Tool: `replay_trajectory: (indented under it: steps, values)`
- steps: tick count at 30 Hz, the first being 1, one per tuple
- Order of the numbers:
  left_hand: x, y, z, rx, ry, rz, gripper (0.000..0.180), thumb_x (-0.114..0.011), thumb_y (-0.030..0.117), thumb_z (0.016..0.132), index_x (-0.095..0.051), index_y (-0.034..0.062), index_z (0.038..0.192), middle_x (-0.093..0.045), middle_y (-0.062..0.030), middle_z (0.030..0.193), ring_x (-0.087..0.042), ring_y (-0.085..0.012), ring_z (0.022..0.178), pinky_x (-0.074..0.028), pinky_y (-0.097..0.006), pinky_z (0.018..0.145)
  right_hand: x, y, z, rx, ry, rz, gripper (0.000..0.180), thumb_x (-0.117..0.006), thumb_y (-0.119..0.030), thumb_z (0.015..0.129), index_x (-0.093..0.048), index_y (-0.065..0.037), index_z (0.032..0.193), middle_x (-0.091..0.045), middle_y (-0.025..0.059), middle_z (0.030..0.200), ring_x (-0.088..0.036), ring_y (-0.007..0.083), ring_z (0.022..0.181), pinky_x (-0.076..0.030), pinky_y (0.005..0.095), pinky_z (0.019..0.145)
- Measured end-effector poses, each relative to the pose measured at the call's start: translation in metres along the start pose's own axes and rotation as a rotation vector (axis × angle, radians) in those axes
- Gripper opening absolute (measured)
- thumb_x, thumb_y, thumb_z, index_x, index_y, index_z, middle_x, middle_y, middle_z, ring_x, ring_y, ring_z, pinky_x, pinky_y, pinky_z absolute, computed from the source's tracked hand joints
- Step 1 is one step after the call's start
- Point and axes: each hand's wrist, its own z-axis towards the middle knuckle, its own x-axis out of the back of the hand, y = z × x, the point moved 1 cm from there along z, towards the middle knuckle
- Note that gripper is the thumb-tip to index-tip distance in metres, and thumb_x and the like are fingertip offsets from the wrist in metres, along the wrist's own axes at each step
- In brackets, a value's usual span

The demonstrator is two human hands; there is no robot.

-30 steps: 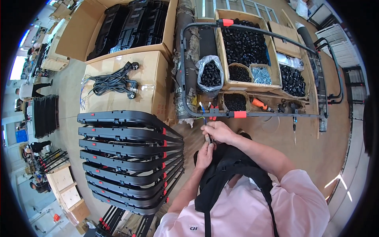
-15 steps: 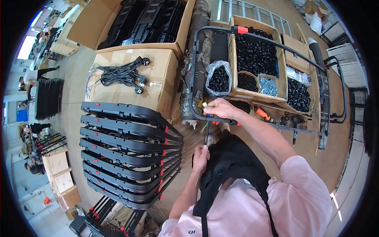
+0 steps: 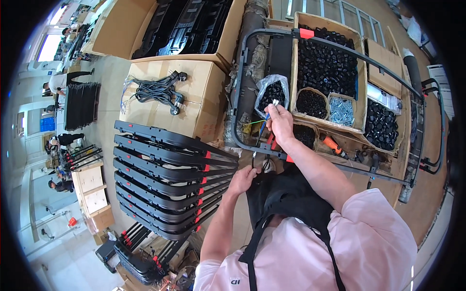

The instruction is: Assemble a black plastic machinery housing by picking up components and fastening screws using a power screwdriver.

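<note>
1. The right hand (image 3: pixel 281 121) is pinching a blue wire (image 3: pixel 262 128) narrowly between thumb and fingers; a white connector (image 3: pixel 275 102) is poking out past the fingertips, near a clear bag (image 3: pixel 272 94) of black parts.
2. The wire is running down toward the near bar of a black tubular frame (image 3: pixel 272 32).
3. The left hand (image 3: pixel 242 180), fingers curled, is gripping a black cable (image 3: pixel 253 161) on the wearer's side of that bar; whether it is joining the wire, I cannot tell.
4. Leftward, curved black panels (image 3: pixel 160 180) are lying stacked near a cardboard box (image 3: pixel 194 109), which is bearing coiled cords (image 3: pixel 155 90).
5. Rightward, silver screws (image 3: pixel 341 110) are filling a compartment.
</note>
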Motion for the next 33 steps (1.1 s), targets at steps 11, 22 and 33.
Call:
replay_trajectory:
  steps: [11, 22, 33]
  values:
    - [0.04, 0.015, 0.032, 0.026, -0.277, -0.454, 0.029, -0.059, 0.029, 0.108, -0.073, 0.0029, 0.108, -0.069, -0.0008, 0.079, -0.062, -0.009, 0.071, -0.049, -0.026, 0.066, -0.009, -0.042, 0.052, 0.097, -0.117, -0.21, 0.032, -0.057, -0.031, 0.107, -0.07, -0.002, 0.106, -0.065, 0.0049, 0.071, -0.061, 0.0117, 0.053, -0.048, 0.0279, 0.047]
    - [-0.014, -0.013, 0.054, -0.087, -0.112, -1.094, 0.023, -0.058, 0.027, 0.109, -0.067, 0.0052, 0.108, -0.06, 0.0008, 0.079, -0.056, -0.009, 0.068, -0.045, -0.024, 0.062, -0.003, -0.014, 0.013, -0.019, -0.125, -0.733, 0.043, -0.062, -0.04, 0.1, -0.07, 0.001, 0.089, -0.068, 0.0115, 0.072, -0.064, 0.0219, 0.06, -0.051, 0.0389, 0.062]
    - [-0.022, -0.004, 0.049, -0.132, -0.039, -1.183, 0.02, -0.056, 0.022, 0.109, -0.064, 0.004, 0.112, -0.073, -0.0066, 0.101, -0.07, -0.0148, 0.09, -0.054, -0.031, 0.085, -0.052, -0.02, 0.021, 0.124, -0.188, -0.872, 0.04, -0.065, -0.037, 0.096, -0.073, 0.002, 0.1, -0.072, 0.0254, 0.09, -0.072, 0.0393, 0.089, -0.054, 0.0452, 0.082]
